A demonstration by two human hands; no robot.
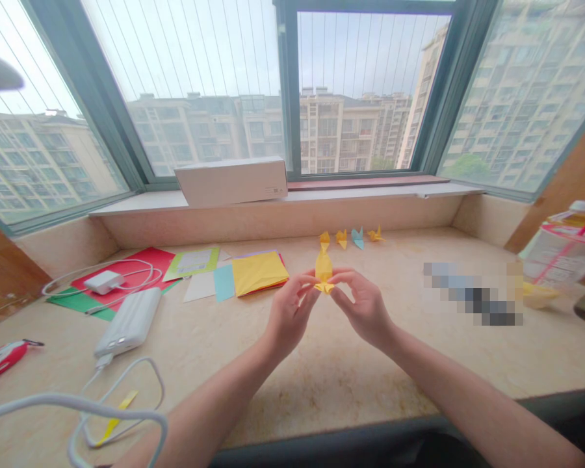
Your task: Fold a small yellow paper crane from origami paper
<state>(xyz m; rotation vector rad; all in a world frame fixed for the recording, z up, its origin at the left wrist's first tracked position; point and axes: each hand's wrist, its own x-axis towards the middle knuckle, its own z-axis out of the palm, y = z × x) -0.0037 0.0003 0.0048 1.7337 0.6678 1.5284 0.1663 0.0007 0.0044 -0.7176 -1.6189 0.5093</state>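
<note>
A small folded yellow paper figure (pixel 323 268) is held upright above the stone counter, pinched at its base from both sides. My left hand (pixel 289 314) grips its lower left edge with thumb and fingers closed. My right hand (pixel 362 303) pinches its lower right edge the same way. Beyond it, near the wall, stand several finished small paper figures (pixel 351 237), yellow, orange and one light blue.
A stack of coloured paper sheets (pixel 253 273) lies left of the hands. Further left are a white power bank (pixel 129 322), a white charger with cable (pixel 104 281) on red and green sheets, and a red object (pixel 2 361). A clear cup with a pink straw (pixel 563 250) stands right. A white box (pixel 231 181) sits on the sill.
</note>
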